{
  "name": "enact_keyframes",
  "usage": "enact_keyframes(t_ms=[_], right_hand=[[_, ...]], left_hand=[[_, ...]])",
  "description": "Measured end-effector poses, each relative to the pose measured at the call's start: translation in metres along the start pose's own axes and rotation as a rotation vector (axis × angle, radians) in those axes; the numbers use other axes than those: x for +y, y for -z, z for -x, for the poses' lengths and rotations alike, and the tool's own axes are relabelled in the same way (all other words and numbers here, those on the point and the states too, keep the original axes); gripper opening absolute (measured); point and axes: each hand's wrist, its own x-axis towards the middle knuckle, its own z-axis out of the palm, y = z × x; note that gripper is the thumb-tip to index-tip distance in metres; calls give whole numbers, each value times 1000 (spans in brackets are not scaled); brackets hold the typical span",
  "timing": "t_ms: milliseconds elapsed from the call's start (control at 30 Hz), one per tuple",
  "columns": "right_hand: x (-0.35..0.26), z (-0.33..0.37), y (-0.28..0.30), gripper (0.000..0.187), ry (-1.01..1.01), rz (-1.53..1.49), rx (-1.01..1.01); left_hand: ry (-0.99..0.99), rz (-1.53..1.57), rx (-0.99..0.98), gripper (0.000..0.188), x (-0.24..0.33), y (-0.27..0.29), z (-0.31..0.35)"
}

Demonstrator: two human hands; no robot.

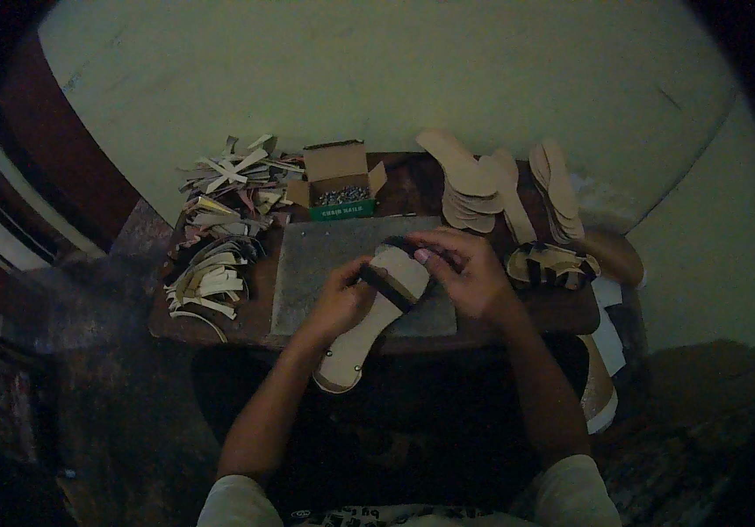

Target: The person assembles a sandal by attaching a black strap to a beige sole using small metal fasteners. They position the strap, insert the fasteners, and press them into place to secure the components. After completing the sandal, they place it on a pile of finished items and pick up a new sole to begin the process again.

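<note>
A pale sandal sole [353, 341] is held at a slant above the work surface, its heel end toward me. A dark strap [388, 290] crosses its front part, and shiny nail heads show near the heel. My left hand [344, 299] is closed around the left edge of the sandal, close to one end of that strap. At the toe end, my right hand [472, 272] has its thumb and fingers pinched on a second dark strap [399, 242]. The fingers partly hide where this strap meets the sole. Beneath the sandal lies a grey slab [300, 272].
The wooden table [257, 316] bears piled strips [237, 171] and curved strips [211, 279] at left. An open green box [342, 211] of nails stands behind the slab. Stacked soles [461, 176] and more soles [557, 184] lie far right, with strapped sandals [553, 259] nearer. A wall rises behind.
</note>
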Motion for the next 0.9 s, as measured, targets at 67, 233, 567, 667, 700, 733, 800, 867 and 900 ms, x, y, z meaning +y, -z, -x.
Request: enact_keyframes(t_ms=[67, 233, 567, 667, 700, 733, 800, 867, 900], right_hand=[[1, 0, 2, 26, -83, -32, -24], [7, 1, 7, 22, -168, 120, -73], [18, -1, 0, 17, -198, -26, 13], [21, -1, -10, 17, -200, -61, 107], [22, 1, -13, 17, -195, -60, 136], [22, 2, -14, 18, -190, -58, 166], [21, 3, -17, 19, -144, 23, 182], [20, 3, -18, 20, -176, -15, 168], [21, 3, -19, 21, -232, -95, 145]], left_hand=[[12, 76, 30, 30, 0, 2, -3], [86, 321, 119, 28, 24, -2, 4], [88, 297, 170, 27, 31, 7, 6], [21, 306, 181, 23, 31, -1, 9], [31, 316, 179, 22, 34, -2, 10], [41, 326, 176, 22, 36, -3, 10], [33, 329, 182, 22, 34, -1, 10], [19, 327, 191, 22, 28, 1, 7], [8, 322, 197, 22, 23, 2, 4]])
